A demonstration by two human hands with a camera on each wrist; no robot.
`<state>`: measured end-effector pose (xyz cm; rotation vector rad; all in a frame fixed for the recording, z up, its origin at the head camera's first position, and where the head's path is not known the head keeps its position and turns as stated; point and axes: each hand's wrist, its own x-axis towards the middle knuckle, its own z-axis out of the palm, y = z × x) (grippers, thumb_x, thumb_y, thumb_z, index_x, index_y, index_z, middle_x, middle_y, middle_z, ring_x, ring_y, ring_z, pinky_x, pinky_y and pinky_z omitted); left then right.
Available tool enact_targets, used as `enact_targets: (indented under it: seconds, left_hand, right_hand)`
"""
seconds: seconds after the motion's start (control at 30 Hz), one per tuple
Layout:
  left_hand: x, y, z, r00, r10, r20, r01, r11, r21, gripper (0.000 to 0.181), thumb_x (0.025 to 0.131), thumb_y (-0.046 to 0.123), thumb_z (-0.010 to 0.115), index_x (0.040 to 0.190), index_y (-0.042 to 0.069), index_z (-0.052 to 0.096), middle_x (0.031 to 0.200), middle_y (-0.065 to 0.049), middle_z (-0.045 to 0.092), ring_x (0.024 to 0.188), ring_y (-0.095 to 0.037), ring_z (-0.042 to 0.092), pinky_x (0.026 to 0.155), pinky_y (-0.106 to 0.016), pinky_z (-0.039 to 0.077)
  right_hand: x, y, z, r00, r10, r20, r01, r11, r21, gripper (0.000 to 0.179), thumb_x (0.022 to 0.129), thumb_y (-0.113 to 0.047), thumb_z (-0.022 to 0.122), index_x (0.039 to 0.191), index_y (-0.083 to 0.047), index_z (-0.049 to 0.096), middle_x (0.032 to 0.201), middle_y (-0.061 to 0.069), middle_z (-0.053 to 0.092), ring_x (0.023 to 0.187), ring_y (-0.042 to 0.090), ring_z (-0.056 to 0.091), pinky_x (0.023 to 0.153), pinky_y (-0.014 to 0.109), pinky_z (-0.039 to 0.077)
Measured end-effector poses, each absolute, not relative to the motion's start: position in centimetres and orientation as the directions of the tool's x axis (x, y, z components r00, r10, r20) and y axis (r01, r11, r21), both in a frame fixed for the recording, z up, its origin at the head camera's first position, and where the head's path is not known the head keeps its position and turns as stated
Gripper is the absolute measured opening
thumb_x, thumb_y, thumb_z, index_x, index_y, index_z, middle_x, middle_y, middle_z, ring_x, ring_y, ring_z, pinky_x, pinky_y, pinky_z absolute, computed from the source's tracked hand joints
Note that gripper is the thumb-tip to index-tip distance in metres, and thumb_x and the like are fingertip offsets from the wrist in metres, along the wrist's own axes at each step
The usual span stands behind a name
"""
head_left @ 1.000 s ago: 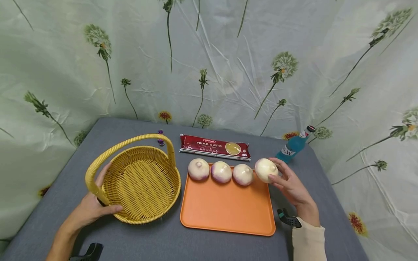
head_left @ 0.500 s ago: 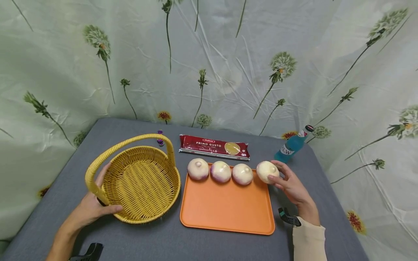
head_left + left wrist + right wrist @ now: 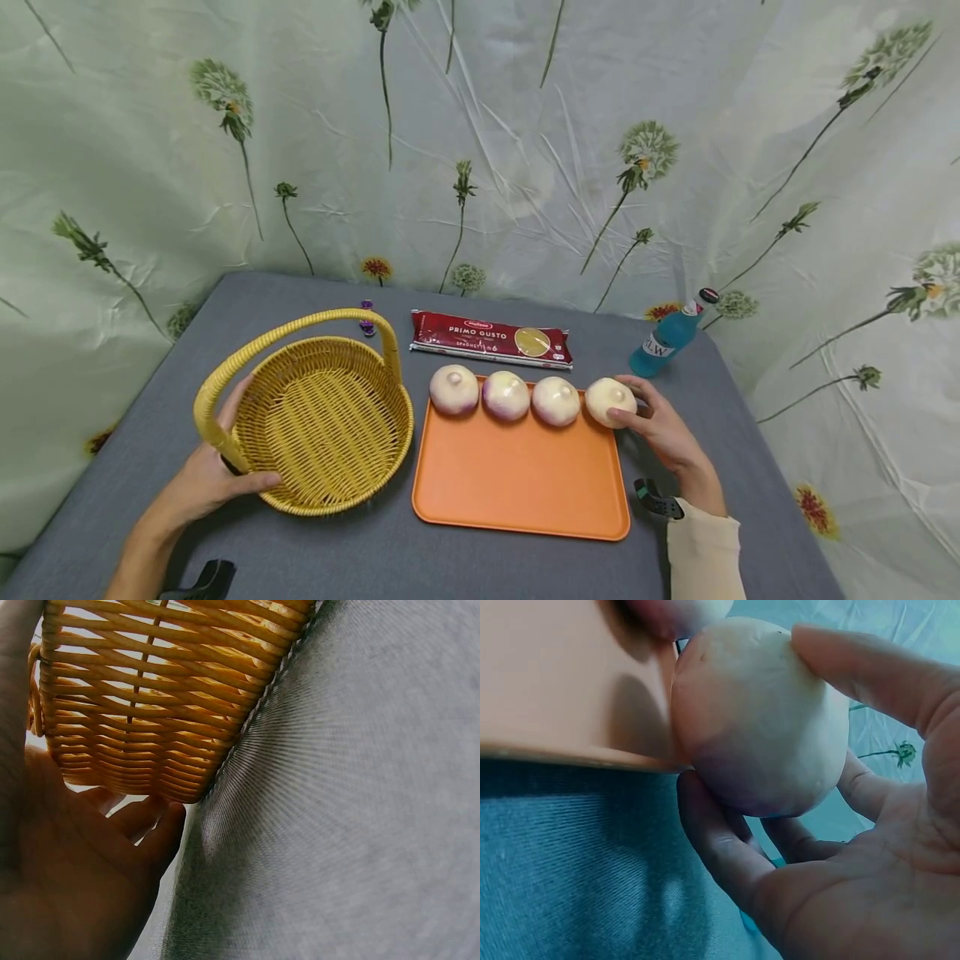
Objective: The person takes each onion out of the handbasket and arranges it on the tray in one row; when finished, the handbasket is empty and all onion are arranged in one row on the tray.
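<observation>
My left hand (image 3: 213,479) grips a yellow wicker basket (image 3: 326,425) by its left side, thumb over the rim and fingers against the outer weave (image 3: 165,697). The basket's arched handle stands up, and no contents show inside. At the back right corner of an orange tray (image 3: 521,475), my right hand (image 3: 663,425) holds a white onion (image 3: 609,402) tinged with purple. Its thumb and fingers surround the onion (image 3: 757,720), which overlaps the tray's edge in the right wrist view. Three similar onions, left (image 3: 454,390), middle (image 3: 506,395) and right (image 3: 556,401), line the tray's back edge.
A red spaghetti packet (image 3: 491,339) lies behind the tray. A blue bottle (image 3: 663,340) stands behind my right hand. Behind the basket is a small purple item (image 3: 367,318). A flower-print curtain (image 3: 525,150) hangs along the table's back.
My right hand has brought its onion slightly down and toward me at the tray's corner, level with the row. The left hand and basket have stayed in place.
</observation>
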<state>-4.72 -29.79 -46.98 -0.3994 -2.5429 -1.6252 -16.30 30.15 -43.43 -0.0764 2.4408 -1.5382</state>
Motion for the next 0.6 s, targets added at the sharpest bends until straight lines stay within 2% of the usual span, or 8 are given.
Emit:
enact_targets:
  seconds: [0.07,0.23,0.3,0.5,0.6]
  left_hand:
    - [-4.72,-29.81,-46.92,-0.962,0.163,0.218,0.267,0.404,0.875,0.133,0.068,-0.005,0.085,0.163,0.024,-0.003,0.164,-0.013,0.013,0.132,0.014,0.025,0.095,-0.003,0.025]
    - [-4.75,-29.86,-46.88,-0.964,0.163,0.210,0.260,0.410,0.874,0.132,0.069,-0.004,0.085,0.163,0.024,-0.004,0.164,-0.019,0.011,0.131,0.014,0.025,0.094,-0.003,0.025]
    - [-4.70,-29.85,-46.90,-0.964,0.163,0.212,0.261,0.409,0.874,0.132,0.069,-0.004,0.084,0.163,0.024,-0.004,0.164,-0.018,0.011,0.131,0.014,0.025,0.094,-0.003,0.025]
    - [-4.68,-29.76,-47.03,-0.958,0.162,0.236,0.282,0.397,0.874,0.132,0.067,-0.008,0.084,0.163,0.023,-0.002,0.162,-0.006,0.016,0.132,0.012,0.026,0.095,-0.004,0.025]
    - [-4.73,-29.73,-47.05,-0.957,0.164,0.238,0.285,0.395,0.873,0.133,0.066,-0.008,0.084,0.163,0.022,-0.002,0.163,-0.006,0.015,0.133,0.012,0.025,0.096,-0.004,0.024]
  right_hand:
    - [-16.42,30.17,-43.58,-0.967,-0.174,-0.185,0.088,0.452,-0.888,0.064,0.097,-0.022,0.067,0.150,-0.006,0.035,0.151,0.022,0.032,0.127,0.040,0.045,0.096,0.032,0.045]
    - [-16.60,30.02,-43.94,-0.967,-0.162,-0.194,0.099,0.466,-0.879,0.065,0.097,-0.023,0.067,0.151,-0.008,0.035,0.151,0.022,0.032,0.129,0.041,0.044,0.105,0.049,0.040]
    - [-16.63,29.88,-43.98,-0.967,-0.160,-0.197,0.102,0.467,-0.878,0.066,0.097,-0.022,0.068,0.152,-0.008,0.035,0.152,0.023,0.031,0.130,0.042,0.043,0.107,0.054,0.037]
    - [-16.64,29.50,-43.94,-0.967,-0.152,-0.204,0.110,0.473,-0.874,0.067,0.096,-0.023,0.069,0.152,-0.008,0.035,0.152,0.022,0.032,0.130,0.041,0.041,0.109,0.057,0.033]
    - [-16.60,29.39,-43.91,-0.967,-0.149,-0.208,0.113,0.478,-0.871,0.068,0.096,-0.023,0.070,0.153,-0.008,0.036,0.152,0.021,0.033,0.128,0.040,0.041,0.108,0.055,0.034]
